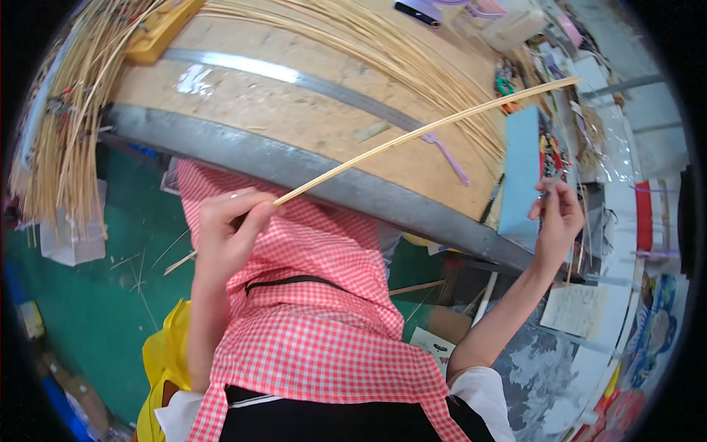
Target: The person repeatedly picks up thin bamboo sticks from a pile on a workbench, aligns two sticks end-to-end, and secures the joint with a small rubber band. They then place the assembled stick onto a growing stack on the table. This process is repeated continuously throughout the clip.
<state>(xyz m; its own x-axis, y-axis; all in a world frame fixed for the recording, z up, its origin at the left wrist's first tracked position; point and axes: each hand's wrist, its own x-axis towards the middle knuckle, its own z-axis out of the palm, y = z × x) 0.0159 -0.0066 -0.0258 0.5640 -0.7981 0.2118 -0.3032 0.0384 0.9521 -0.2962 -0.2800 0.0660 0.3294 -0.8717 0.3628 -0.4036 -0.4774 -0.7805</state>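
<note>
My left hand [227,227] is closed around a long thin bamboo strip [427,131] that runs up and to the right across the wooden worktable [294,118]. Its short end sticks out below my hand over the green floor. My right hand [557,215] is raised at the table's right edge beside a light blue block [520,169], with fingertips pinched together on something thin; what it pinches is too small to tell. A red and white checked apron [317,309] covers my lap.
Bundles of bamboo strips [66,132] hang over the table's left end and more fan across its top. A yellow tool [158,33] lies at the far left. A purple-handled tool [451,158] and cluttered small items sit at the right.
</note>
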